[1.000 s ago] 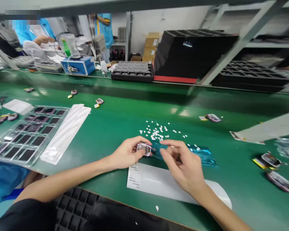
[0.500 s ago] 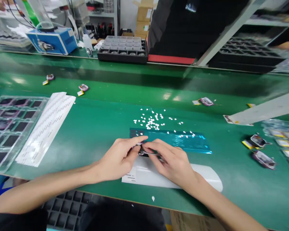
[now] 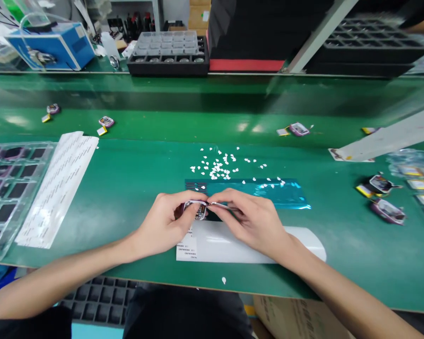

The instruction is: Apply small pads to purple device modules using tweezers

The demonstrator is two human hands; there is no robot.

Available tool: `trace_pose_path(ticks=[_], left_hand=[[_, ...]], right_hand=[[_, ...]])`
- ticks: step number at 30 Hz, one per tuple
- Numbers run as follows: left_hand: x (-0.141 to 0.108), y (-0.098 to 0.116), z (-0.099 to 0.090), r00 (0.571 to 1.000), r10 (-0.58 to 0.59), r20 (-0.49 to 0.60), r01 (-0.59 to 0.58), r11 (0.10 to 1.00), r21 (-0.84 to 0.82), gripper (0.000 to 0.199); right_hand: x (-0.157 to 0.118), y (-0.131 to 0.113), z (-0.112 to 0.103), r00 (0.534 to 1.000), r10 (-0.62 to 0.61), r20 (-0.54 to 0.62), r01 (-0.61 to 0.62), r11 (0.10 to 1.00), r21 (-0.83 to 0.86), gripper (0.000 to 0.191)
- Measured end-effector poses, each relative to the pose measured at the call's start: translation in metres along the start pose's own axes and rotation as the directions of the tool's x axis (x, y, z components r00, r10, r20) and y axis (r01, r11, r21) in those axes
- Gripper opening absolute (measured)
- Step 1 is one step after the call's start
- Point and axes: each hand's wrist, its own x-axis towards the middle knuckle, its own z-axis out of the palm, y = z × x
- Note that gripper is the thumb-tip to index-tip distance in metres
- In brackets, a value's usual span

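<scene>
My left hand (image 3: 167, 221) is closed around a small open device housing (image 3: 199, 210) with a pale rim, and parts of a circuit board show inside it. The thumb lies over the housing's front and hides some of it. Just to the right, the fingers of my right hand (image 3: 250, 216) pinch a thin, silvery piece (image 3: 223, 205), seen nearly edge-on, its near end at the housing's right side. Its kind cannot be made out. Beneath both hands lie a shiny blue film strip (image 3: 286, 195) and a white backing sheet (image 3: 229, 242) with printed lines at its left end.
Many small white tabs (image 3: 219, 168) are scattered beyond the film. At left are a clear compartment tray (image 3: 28, 188) and printed white strips (image 3: 58, 188). Similar housings with batteries (image 3: 387, 211) lie at right, near a slanted white post (image 3: 392, 129). A blue machine (image 3: 53, 49) stands behind.
The housing in my left hand has turned so its open inside faces me more. My right hand has drawn slightly right with the thin piece. The whole view has shifted a little.
</scene>
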Motion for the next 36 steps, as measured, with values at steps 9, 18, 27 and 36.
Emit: trace_pose_path(ticks=[9, 18, 27, 36], left_hand=[[0.001, 0.006, 0.001, 0.999, -0.051, 0.011, 0.052, 0.993, -0.109, 0.018], [-0.003, 0.007, 0.002, 0.985, -0.164, 0.044, 0.169, 0.927, -0.336, 0.019], [-0.003, 0.005, 0.004, 0.995, -0.095, -0.042, 0.086, 0.980, -0.181, 0.007], [0.001, 0.009, 0.000, 0.956, -0.223, 0.191, 0.282, 0.880, -0.383, 0.019]], right_hand=[[-0.001, -0.002, -0.001, 0.986, -0.062, -0.152, 0.058, 0.998, -0.032, 0.015], [-0.007, -0.008, 0.005, 0.984, -0.129, -0.123, 0.088, 0.952, -0.293, 0.026], [-0.008, 0.001, 0.003, 0.964, -0.253, -0.084, 0.227, 0.943, -0.242, 0.036], [-0.012, 0.003, 0.000, 0.952, -0.300, -0.065, 0.274, 0.925, -0.264, 0.036]])
